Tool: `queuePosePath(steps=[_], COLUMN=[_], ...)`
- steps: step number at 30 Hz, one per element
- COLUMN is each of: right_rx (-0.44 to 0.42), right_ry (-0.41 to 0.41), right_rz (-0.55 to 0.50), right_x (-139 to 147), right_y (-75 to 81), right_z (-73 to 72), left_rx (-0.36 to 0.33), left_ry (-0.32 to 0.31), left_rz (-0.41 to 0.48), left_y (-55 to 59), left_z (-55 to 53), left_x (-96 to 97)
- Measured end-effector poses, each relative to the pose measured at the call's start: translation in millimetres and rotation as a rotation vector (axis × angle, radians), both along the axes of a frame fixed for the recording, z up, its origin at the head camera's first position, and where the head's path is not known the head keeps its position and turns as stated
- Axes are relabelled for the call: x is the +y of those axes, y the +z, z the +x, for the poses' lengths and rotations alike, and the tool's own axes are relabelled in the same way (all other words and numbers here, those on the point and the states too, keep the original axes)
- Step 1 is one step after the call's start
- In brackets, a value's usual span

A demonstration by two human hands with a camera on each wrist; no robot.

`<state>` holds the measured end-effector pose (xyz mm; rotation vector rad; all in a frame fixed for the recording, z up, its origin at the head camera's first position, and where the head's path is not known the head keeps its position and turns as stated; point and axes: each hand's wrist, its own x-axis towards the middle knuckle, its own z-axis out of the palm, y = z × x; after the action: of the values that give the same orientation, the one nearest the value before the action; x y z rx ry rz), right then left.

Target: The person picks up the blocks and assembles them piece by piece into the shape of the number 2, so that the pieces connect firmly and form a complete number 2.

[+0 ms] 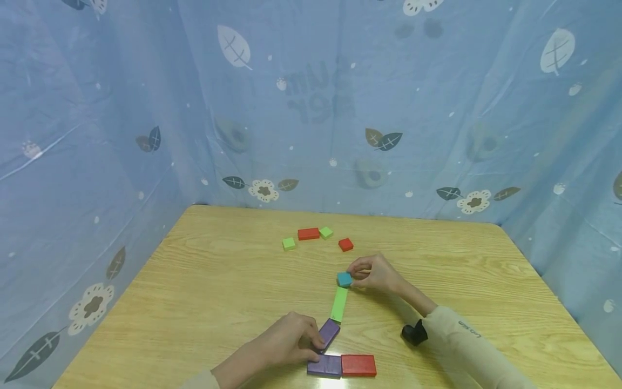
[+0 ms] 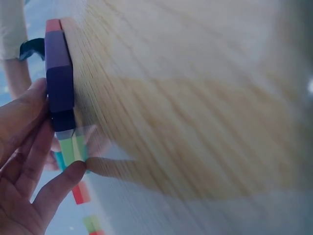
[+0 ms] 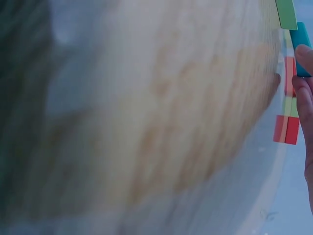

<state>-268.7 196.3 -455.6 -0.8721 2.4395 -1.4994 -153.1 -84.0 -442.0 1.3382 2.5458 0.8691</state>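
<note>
My right hand [image 1: 376, 274] pinches a teal block [image 1: 344, 279] from its right side; in the right wrist view thumb and fingertip lie at that teal block [image 3: 301, 41]. Just below it lies a long lime-green block [image 1: 339, 304]. My left hand [image 1: 290, 340] touches two purple blocks with its fingertips, a slanted one [image 1: 329, 334] and a lower one [image 1: 324, 366]. In the left wrist view its thumb rests at the side of a purple block [image 2: 59, 88], and another finger stretches toward the table. A red block [image 1: 358, 366] adjoins the lower purple one.
Farther back on the wooden table [image 1: 218, 270] lie a long red block [image 1: 308, 234], two small green blocks [image 1: 289, 243] and a small red block [image 1: 346, 245]. A black object [image 1: 414, 333] is beside the right sleeve. A blue patterned curtain [image 1: 311, 97] surrounds the table's back and sides.
</note>
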Motion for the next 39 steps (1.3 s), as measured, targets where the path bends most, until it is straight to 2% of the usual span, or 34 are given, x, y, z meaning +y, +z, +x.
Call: queuePosePath(steps=[8,15,20,21,27,28,35,39], right_rx=[0.034,-0.007,-0.011,-0.009,0.012,0.01,-0.034,-0.011], right_ry=[0.009,-0.011,-0.003,-0.002,-0.015,-0.017,-0.015,-0.005], right_rz=[0.046,0.048,0.04,0.043,0.082,0.081,0.068,0.083], right_x=[2.2,5.1,6.1,5.2,8.5,9.8,8.0,8.6], right_y=[-3.8,-4.4,-3.4,0.7,2.6,-1.1,0.9,2.3], right_z=[1.4,1.9,2.6,5.4,7.5,5.3,5.8,5.3], left_rx=[-0.002,-0.008,-0.02,-0.023,-0.031,-0.032,-0.04,-0.041], left_ry=[-0.001,0.004,0.006,0.006,0.011,0.012,0.011,0.011], left_rz=[0.012,0.014,0.011,0.01,0.004,0.005,0.012,0.012], left_y=[-4.3,-2.8,-2.5,-2.6,-1.9,-1.7,-2.5,-2.6], left_z=[0.4,0.4,-0.2,-0.4,-0.8,-0.8,-1.1,-1.1], left_x=[-0.4,-1.4,-1.4,-1.2,-0.5,-0.6,-1.5,-0.7])
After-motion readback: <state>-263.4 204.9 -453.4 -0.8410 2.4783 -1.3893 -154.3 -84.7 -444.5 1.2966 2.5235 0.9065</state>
